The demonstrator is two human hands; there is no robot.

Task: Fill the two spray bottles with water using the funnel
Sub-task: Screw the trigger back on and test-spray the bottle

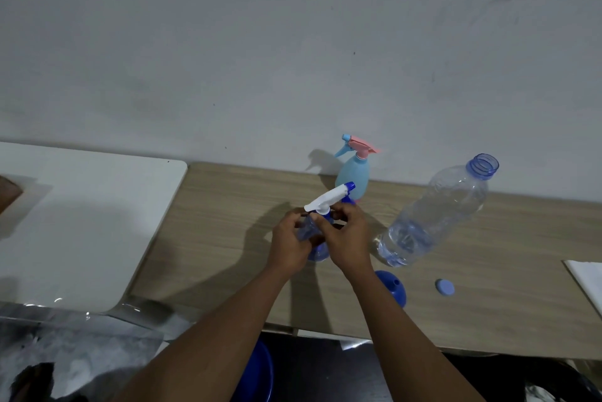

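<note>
1. The left hand [288, 243] is wrapped around the body of a translucent blue spray bottle [314, 240], which stands on the wooden tabletop [228, 222] near the middle of the view.
2. The right hand [347, 239] is closed around the neck of that bottle, fingers curled just under its white trigger head [327, 201], which ends in a blue nozzle tip [350, 186].
3. The trigger head sits on top of the bottle; whether it is screwed tight cannot be told.
4. Behind the held bottle, close to the wall [293, 43], a light blue spray bottle [353, 173] with a pink and blue trigger head stands upright, its head on.
5. To the right, a large clear water bottle [436, 216] stands uncapped, with water only in its lower part.
6. Its light blue cap [445, 287] lies on the tabletop in front of it, apart from the bottle.
7. The blue funnel [392, 287] lies on the tabletop just beside the right forearm, between the arm and the cap, partly hidden by the arm.
8. A white board [81, 222] lies to the left of the tabletop.
9. A white sheet [586, 281] shows at the right edge.
</note>
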